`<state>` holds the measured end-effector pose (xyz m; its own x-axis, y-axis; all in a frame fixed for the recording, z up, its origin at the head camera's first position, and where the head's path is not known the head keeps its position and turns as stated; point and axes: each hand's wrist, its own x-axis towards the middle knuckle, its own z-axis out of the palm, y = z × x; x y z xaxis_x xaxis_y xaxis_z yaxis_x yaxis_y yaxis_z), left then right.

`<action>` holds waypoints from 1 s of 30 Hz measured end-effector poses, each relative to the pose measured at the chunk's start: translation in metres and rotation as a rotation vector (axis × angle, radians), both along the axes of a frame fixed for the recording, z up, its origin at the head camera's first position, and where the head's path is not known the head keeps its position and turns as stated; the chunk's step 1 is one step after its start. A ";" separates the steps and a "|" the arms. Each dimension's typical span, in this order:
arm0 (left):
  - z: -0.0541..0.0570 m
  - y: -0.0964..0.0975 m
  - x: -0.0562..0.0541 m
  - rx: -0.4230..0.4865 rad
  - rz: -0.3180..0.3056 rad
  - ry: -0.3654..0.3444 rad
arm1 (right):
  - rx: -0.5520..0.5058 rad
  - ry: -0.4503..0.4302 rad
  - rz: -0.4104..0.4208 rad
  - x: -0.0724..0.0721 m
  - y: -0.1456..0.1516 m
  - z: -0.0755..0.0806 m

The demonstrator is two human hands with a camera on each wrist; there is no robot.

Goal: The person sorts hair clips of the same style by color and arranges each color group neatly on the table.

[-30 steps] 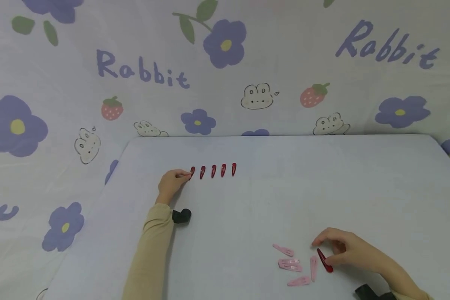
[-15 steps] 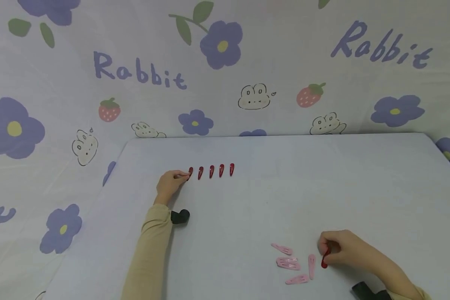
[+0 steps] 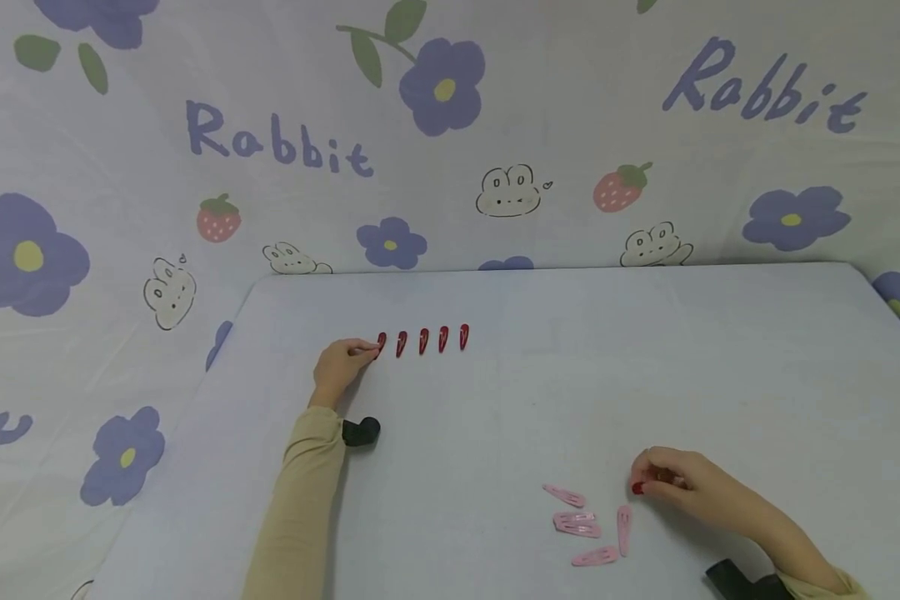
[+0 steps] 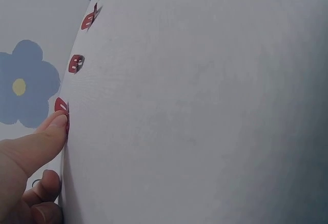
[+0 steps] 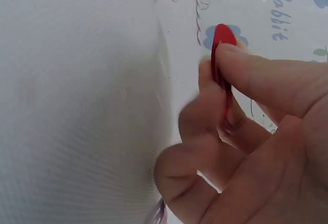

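In the head view, my left hand (image 3: 341,367) reaches to the far left of the table and pinches a red snap hair clip (image 3: 381,341) between thumb and fingertips. This clip stands at the left end of a row of several matching red clips (image 3: 423,341), spaced apart and roughly parallel. At the lower right, my right hand (image 3: 693,483) holds another red hair clip (image 5: 223,37) above the table. Its thumb presses the clip against curled fingers, and the rounded end sticks out past the thumb in the right wrist view.
Several pink hair clips (image 3: 624,531) lie loosely to the left of my right hand. A white table (image 3: 532,400) spreads beneath everything, its far edge against a printed cloth (image 3: 300,208). Dark wrist mounts (image 3: 362,432) sit below both hands.
The right hand has picked up the red clip that lay beside the pink ones and raised it off the table. My left hand has stayed on the end clip.
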<state>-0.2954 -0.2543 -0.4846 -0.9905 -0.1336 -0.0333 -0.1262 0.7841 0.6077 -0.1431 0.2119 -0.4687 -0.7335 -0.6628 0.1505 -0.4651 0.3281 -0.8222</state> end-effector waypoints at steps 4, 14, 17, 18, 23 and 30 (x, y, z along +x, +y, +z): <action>0.000 -0.001 0.000 0.005 0.000 -0.006 | 0.005 -0.042 -0.030 0.000 -0.001 0.001; -0.001 -0.001 0.000 0.003 -0.002 0.003 | 0.001 -0.044 -0.108 -0.001 -0.004 0.002; -0.002 0.000 0.000 0.007 -0.004 0.003 | -0.012 -0.058 -0.158 -0.001 -0.003 0.000; -0.003 0.000 0.000 0.007 -0.004 0.004 | -0.025 -0.073 -0.167 -0.002 -0.002 0.000; -0.003 0.000 0.000 0.012 -0.009 0.004 | -0.072 -0.200 -0.122 -0.013 0.000 0.002; -0.003 -0.002 -0.001 0.003 -0.006 0.016 | 0.100 -0.280 -0.109 -0.031 -0.010 0.013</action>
<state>-0.2965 -0.2568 -0.4876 -0.9917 -0.1276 -0.0174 -0.1115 0.7829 0.6121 -0.1737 0.2015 -0.4555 -0.8046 -0.5797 -0.1291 -0.1831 0.4489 -0.8746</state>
